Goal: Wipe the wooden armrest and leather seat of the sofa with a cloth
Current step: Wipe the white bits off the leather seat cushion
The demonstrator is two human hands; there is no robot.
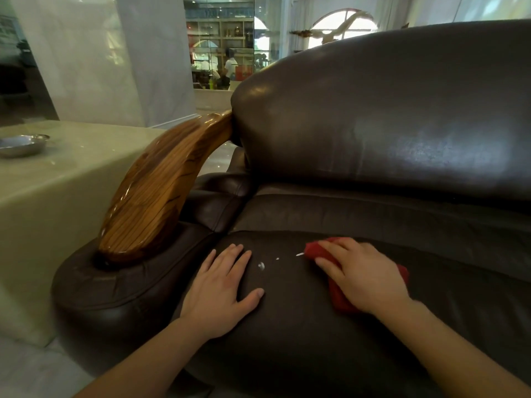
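Red cloth (340, 297) on leather seat (287, 334), long axis far-left to near-right — right hand (365, 278) flat atop, left hand (221, 288) alongside, fingers (232, 254) straight

One head-worn view, wide-angle, looking forward and down, close over the leather seat (301, 326); wooden armrest (161, 191) sits at ten o'clock, backrest (388, 116) up at one o'clock.

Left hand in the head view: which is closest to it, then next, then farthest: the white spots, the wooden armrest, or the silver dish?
1. White spots: on the seat, just right of the left hand.
2. Wooden armrest: up and left.
3. Silver dish: far left, on the table.
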